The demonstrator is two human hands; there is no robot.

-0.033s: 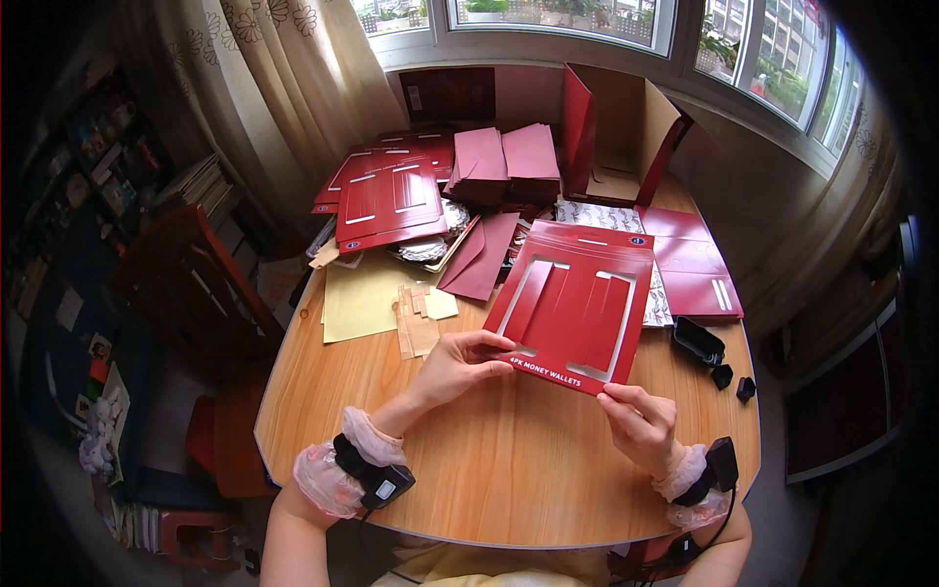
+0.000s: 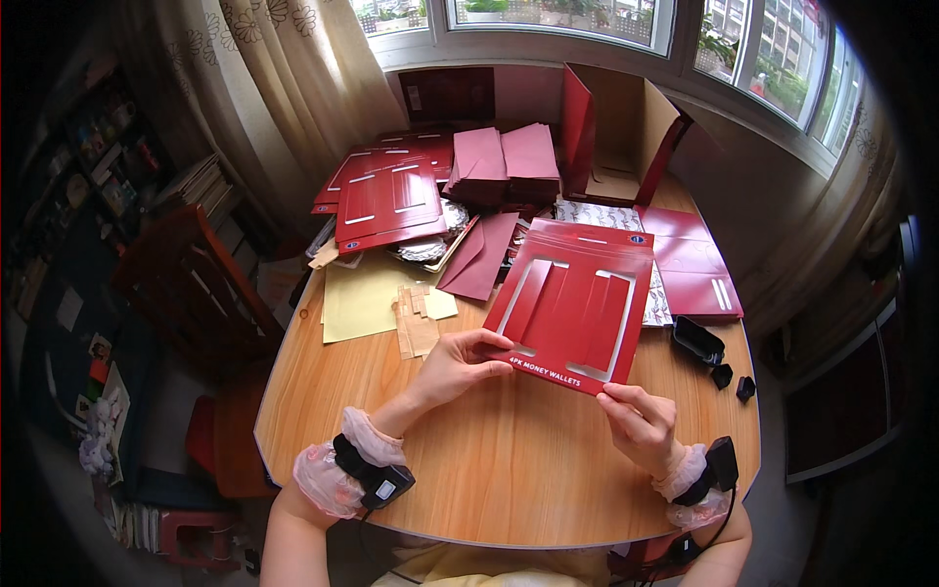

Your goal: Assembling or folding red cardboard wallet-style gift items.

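Head view: glossy rectangular red card [image 2: 572, 313] over wood-grained table [image 2: 518, 460]

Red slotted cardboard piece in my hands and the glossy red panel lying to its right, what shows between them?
In the head view, a narrow strip of a white dark-patterned sheet shows between the cardboard piece and the panel.

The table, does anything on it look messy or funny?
Yes: one pink envelope lies slanted, unlike the stacked envelopes behind it, and the red cards at back left overlap crookedly. The held red card shows no tear. I see no spill.
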